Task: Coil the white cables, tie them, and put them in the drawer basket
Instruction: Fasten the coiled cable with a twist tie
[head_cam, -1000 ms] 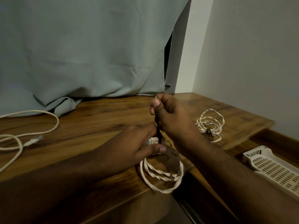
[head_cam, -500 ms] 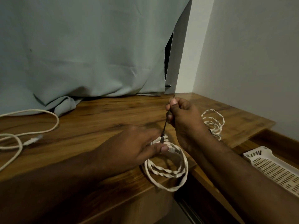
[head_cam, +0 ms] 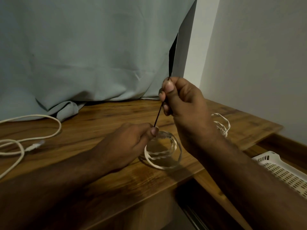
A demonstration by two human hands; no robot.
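A coiled white cable (head_cam: 163, 153) lies near the front edge of the wooden table (head_cam: 103, 123). My left hand (head_cam: 131, 143) pinches the top of the coil where a thin dark tie (head_cam: 159, 113) meets it. My right hand (head_cam: 182, 100) is raised above the table and pinches the upper end of the tie, holding it taut. A second coiled white cable (head_cam: 221, 124) lies behind my right wrist, partly hidden. The white perforated drawer basket (head_cam: 282, 171) sits low at the right.
A loose white cable (head_cam: 29, 130) with its plug (head_cam: 35, 145) sprawls on the table's left. A grey-green curtain (head_cam: 83, 55) hangs behind and drapes onto the table. A white wall (head_cam: 257, 63) closes the right side.
My right hand has risen and drawn the dark tie up and taut. The left hand has kept its hold on the coil, which shifted slightly.
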